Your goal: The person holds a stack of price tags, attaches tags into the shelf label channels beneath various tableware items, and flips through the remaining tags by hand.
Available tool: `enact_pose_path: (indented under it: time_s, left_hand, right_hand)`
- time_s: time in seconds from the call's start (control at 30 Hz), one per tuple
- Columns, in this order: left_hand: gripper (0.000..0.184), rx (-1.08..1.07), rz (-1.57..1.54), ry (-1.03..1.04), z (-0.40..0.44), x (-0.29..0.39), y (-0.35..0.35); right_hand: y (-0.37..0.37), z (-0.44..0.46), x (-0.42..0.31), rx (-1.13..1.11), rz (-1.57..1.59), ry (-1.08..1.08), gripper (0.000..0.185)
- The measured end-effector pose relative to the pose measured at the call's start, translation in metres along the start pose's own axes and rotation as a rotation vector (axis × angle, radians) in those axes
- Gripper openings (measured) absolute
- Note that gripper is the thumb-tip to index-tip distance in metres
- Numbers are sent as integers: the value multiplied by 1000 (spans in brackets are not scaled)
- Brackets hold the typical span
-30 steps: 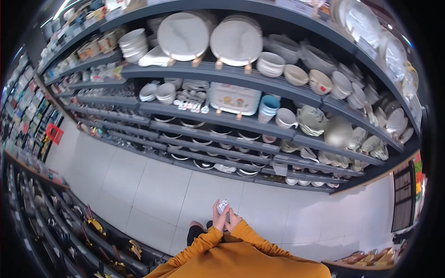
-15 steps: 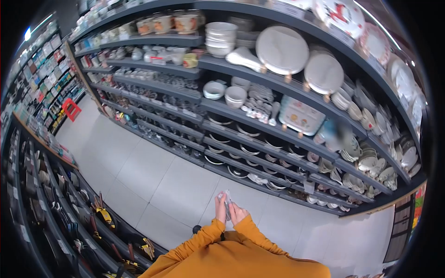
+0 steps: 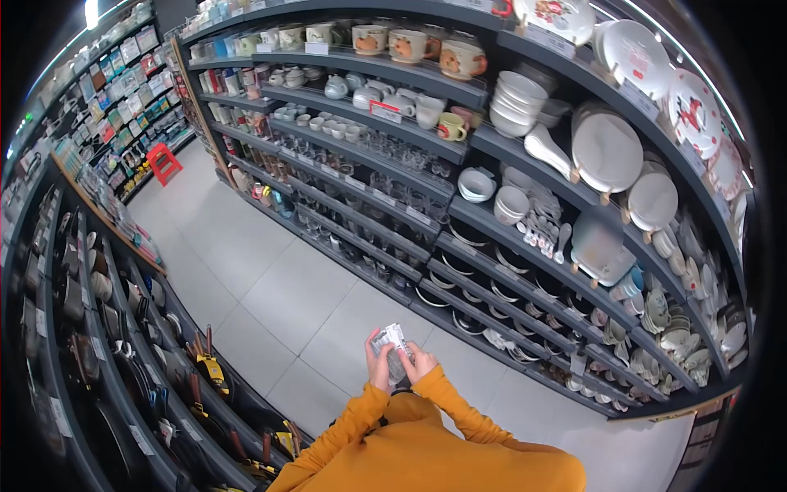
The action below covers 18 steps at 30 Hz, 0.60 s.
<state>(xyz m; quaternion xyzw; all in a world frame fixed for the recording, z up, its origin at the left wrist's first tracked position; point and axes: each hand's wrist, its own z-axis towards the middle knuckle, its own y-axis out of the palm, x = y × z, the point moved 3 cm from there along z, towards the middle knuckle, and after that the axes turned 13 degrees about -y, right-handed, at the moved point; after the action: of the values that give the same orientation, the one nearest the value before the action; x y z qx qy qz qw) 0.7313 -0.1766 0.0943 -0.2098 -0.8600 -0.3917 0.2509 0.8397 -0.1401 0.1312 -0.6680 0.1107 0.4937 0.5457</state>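
A small clear item with a white printed label (image 3: pixel 394 335) is held in front of my body, over the floor. My left hand (image 3: pixel 379 365) grips it from the left side, fingers closed around it. On its right side, the fingers of my right hand (image 3: pixel 420 362) are bent against it near the label. What exactly the item is remains too small to tell. Both of my arms are in orange sleeves.
Long shelves on the right carry mugs (image 3: pixel 410 46), white bowls (image 3: pixel 518 102), plates (image 3: pixel 607 149) and glasses. Shelves on the left hold pans with yellow-tagged handles (image 3: pixel 214 373). A red stool (image 3: pixel 164 163) stands on the tiled floor (image 3: pixel 287 287) at the far left.
The view has turned left, so the shelves have shifted right and more mugs and glasses show. The white label on the held item now faces up more plainly between my hands.
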Motion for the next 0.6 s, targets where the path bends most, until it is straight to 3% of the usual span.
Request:
enact_pose_path:
  time_s: [0.13,0.27,0.37,0.47,0.57,0.6]
  left_hand:
    - [54,56,-5,36,14,36,-11]
    - [54,161,98,49,58,63,-17]
    - [55,188,66,48,87,91,-11]
    - [56,85,85,85,124,117,-18]
    - [57,60,-57,88,154,145,-20]
    - [55,47,-122,56,165,151,-23]
  right_hand:
    - [35,42,7,-126,36,-37,25]
    - [61,84,-11,-145,34,-206,26]
    - [70,122,-18,-227,-13,-190,28]
    - [97,159,1,-48,-83,-428,32]
    - [84,187,-37,84,43,-343,38]
    - [77,191,-50,-41,-4,-199,40]
